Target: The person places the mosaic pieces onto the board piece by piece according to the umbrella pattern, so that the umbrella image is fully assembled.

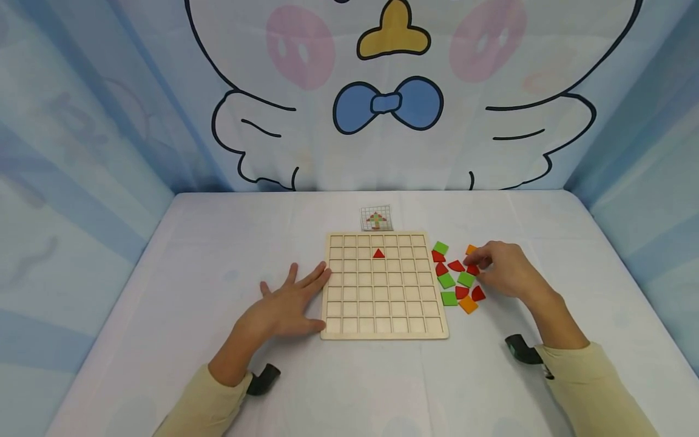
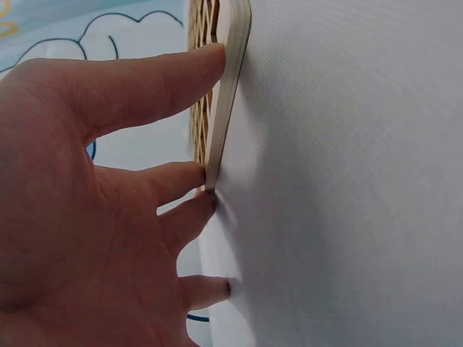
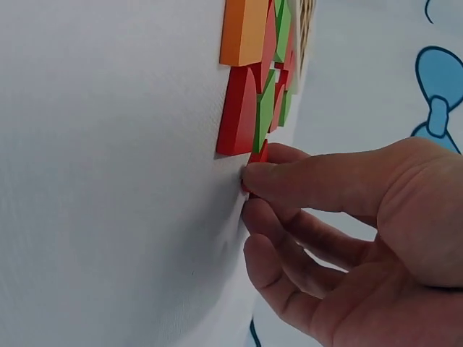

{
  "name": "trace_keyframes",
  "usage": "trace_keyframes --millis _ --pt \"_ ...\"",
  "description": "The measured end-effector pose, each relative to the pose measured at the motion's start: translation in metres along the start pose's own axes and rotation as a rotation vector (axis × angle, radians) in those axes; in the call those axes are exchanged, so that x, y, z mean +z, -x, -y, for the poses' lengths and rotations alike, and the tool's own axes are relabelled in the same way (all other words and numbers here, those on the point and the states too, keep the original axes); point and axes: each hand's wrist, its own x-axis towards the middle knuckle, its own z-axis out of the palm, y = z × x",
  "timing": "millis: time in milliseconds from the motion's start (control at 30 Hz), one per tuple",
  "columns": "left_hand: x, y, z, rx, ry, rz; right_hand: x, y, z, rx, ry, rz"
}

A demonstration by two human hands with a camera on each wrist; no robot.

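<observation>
A square wooden grid board (image 1: 384, 285) lies flat on the table. One red triangle block (image 1: 378, 254) sits in its upper part. My left hand (image 1: 289, 306) is spread at the board's left side; in the left wrist view the thumb (image 2: 166, 83) touches the board's rim (image 2: 230, 94). To the right of the board, my right hand (image 1: 505, 267) has its thumb and fingers curled about a small red block (image 1: 472, 269). The right wrist view shows that red block (image 3: 258, 154) between thumb and forefinger, mostly hidden by them. Beside it lie a curved-sided red block (image 3: 237, 116) and an orange block (image 3: 243, 32).
Several loose green, red and orange blocks lie along the board's right edge, among them a green square (image 1: 449, 298) and an orange square (image 1: 468, 304). A small pattern card (image 1: 376, 218) lies behind the board. A printed curtain (image 1: 393, 158) hangs beyond the table's far edge.
</observation>
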Motion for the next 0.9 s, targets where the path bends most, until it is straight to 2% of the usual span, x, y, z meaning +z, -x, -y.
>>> trace_keyframes --millis 267,433,600,900 --pt "0.000 0.000 0.000 -0.001 -0.003 0.002 0.002 -0.004 -0.002 0.016 -0.011 -0.026" --pt "0.000 -0.001 0.000 -0.002 -0.007 0.002 0.001 -0.001 0.002 -0.007 -0.020 -0.077" --pt "0.000 -0.001 0.000 -0.001 -0.002 0.006 0.004 -0.002 0.015 -0.052 -0.061 -0.085" --pt "0.000 -0.001 0.001 -0.005 0.004 0.009 0.017 -0.013 0.045 -0.191 -0.122 -0.051"
